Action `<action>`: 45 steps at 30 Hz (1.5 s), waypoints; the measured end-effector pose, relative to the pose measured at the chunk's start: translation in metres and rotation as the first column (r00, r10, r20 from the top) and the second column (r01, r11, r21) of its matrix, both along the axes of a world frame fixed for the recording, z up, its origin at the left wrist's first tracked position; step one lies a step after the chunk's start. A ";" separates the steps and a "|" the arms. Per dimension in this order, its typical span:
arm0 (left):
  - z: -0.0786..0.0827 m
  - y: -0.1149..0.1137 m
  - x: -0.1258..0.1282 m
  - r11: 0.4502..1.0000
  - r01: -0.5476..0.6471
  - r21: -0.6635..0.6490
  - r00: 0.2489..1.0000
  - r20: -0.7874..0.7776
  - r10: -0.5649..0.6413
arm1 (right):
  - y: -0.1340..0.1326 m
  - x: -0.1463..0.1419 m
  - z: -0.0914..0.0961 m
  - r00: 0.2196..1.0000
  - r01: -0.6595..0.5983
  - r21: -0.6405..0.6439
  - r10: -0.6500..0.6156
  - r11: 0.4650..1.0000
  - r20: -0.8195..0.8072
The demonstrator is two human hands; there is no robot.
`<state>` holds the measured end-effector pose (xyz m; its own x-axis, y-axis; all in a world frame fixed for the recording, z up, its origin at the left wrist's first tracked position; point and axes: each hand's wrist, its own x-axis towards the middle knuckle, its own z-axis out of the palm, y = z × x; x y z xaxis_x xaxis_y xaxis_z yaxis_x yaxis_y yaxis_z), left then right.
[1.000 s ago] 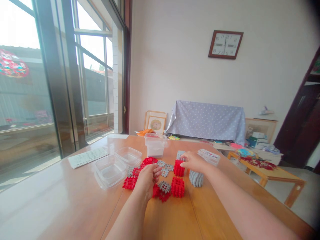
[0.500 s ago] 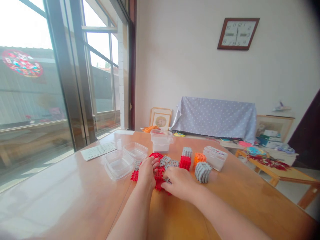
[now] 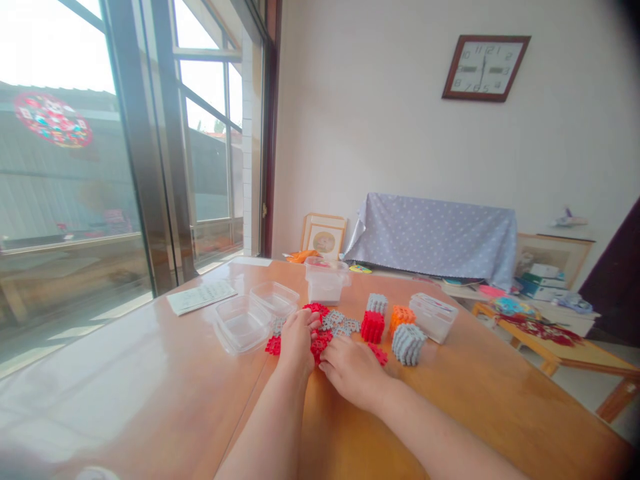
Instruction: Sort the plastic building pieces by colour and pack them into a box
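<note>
Flat red interlocking plastic pieces [image 3: 321, 343] lie in a loose pile between my two hands. My left hand [image 3: 297, 339] is at the pile's left side, fingers curled inward; whatever lies in its palm is hidden. Over the near right edge of the pile, my right hand [image 3: 353, 371] has its fingers bent down and drawn together, their tips close to the red pieces. Grey interlocking pieces [image 3: 340, 323] lie just behind. A flat red piece [image 3: 379, 353] sits on the table beyond my right hand, partly covered by it.
To the right stand a red stack [image 3: 373, 327], an orange stack [image 3: 401, 317] and grey stacks [image 3: 409, 345]. A lidded clear box [image 3: 433, 317] is beside them. Clear containers [image 3: 243, 323] and a paper sheet [image 3: 201, 297] lie left; another tub [image 3: 326, 283] stands behind the pile.
The view has shifted slightly. My right hand has drawn a little nearer to me, its fingers more together. A red piece now shows to the right of it.
</note>
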<state>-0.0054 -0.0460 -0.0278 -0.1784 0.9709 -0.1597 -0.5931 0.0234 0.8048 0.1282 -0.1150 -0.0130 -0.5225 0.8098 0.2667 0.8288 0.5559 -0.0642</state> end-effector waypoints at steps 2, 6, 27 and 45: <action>0.001 -0.002 0.001 0.998 -0.055 0.027 0.998 -0.039 0.057 | 0.001 0.006 0.001 0.996 0.010 -0.011 -0.011 1.000 -0.092; 0.003 -0.005 0.003 0.986 -0.102 0.128 0.986 -0.115 0.117 | 0.009 0.021 0.000 0.935 0.023 -0.056 -0.041 0.998 -0.352; 0.005 -0.020 0.016 0.947 0.309 0.090 0.939 -0.187 -0.288 | 0.026 0.046 0.016 0.864 0.161 0.124 -0.079 0.979 -0.497; 0.007 -0.023 0.018 0.958 0.287 -0.005 0.923 -0.265 -0.278 | 0.074 0.125 0.054 0.931 0.264 -0.046 -0.267 0.963 -0.249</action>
